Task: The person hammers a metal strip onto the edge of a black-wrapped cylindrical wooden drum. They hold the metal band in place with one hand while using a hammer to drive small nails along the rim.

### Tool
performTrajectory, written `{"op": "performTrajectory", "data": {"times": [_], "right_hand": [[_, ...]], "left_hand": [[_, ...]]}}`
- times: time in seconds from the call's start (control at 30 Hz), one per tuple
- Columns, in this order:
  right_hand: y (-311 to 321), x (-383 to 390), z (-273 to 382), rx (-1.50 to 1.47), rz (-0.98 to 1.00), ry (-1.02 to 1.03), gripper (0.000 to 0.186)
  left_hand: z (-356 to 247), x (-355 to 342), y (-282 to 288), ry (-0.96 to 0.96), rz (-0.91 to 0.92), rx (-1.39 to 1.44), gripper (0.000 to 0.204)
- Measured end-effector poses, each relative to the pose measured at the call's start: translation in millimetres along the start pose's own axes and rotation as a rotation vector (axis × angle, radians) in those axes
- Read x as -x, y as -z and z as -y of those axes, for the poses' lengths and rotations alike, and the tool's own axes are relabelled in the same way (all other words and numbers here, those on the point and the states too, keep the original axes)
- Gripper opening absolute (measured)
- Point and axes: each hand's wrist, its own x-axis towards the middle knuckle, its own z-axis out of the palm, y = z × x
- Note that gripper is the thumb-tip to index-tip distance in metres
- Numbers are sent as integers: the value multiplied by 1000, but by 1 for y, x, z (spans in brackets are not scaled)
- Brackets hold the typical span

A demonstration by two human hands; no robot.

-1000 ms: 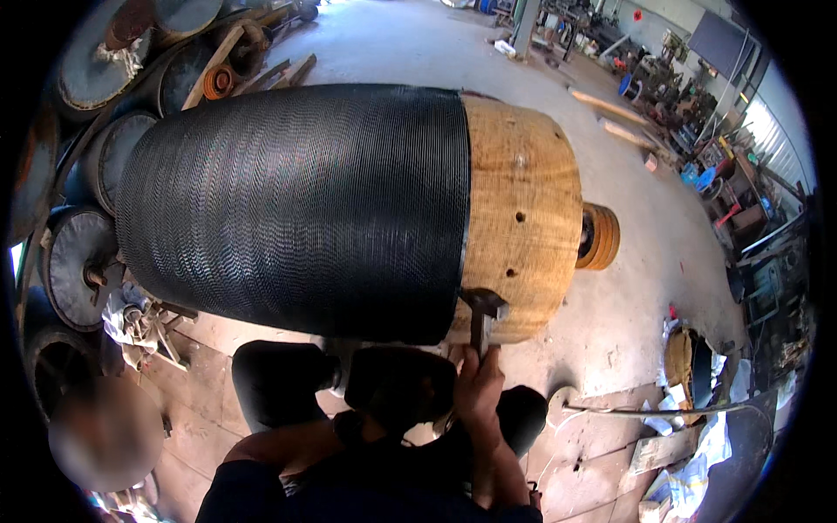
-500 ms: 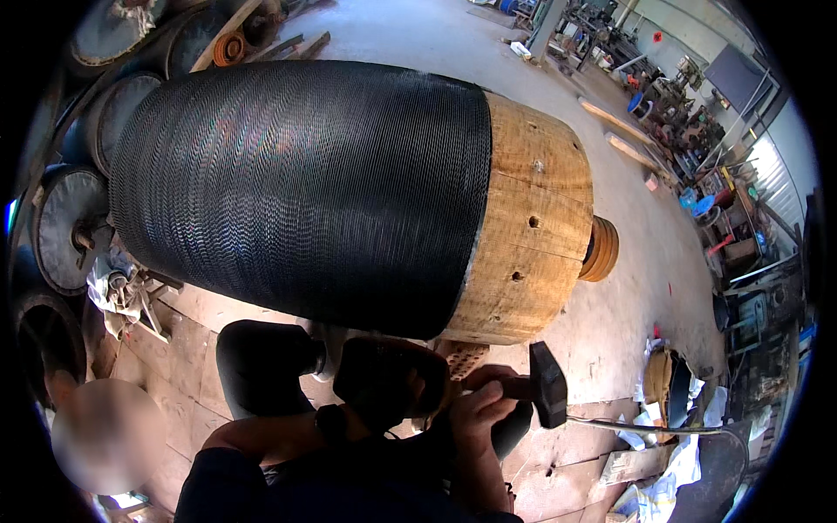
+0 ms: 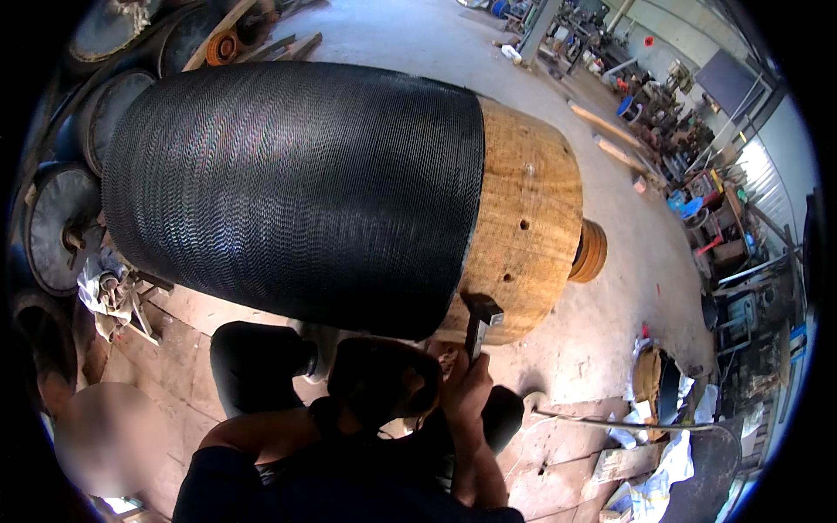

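Note:
A large drum (image 3: 296,200) wound with dark, ridged, cord-like material lies in front of me. Its bare wooden end (image 3: 534,192) on the right has several dark holes. My right hand (image 3: 466,388) is closed round the handle of a hammer (image 3: 482,321). The hammer's metal head is raised in front of the near lower part of the wooden end; I cannot tell whether it touches. My left hand (image 3: 357,417) is bent inward near a dark rounded shape (image 3: 384,375) between my knees. Deep shadow hides its fingers and anything in them.
An orange-brown ringed shaft end (image 3: 591,251) sticks out of the wooden end. Round metal drums (image 3: 65,231) stand along the left. A rod (image 3: 610,424), paper scraps and a board (image 3: 626,463) lie at lower right. Timber lengths (image 3: 606,124) and cluttered equipment line the right.
My right hand has swung the hammer up and to the left, from beside my right knee to the wooden end. The whole view has shifted slightly.

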Motion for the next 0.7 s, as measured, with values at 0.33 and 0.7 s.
{"op": "performTrajectory", "data": {"times": [0.33,0.7], "right_hand": [[9,-4,19,-59,-5,-52,19],[18,1,16,-268,-51,21,20]], "left_hand": [[7,-1,-9,-215,-54,-453,42],[5,-40,27,-348,-254,-546,45]]}}
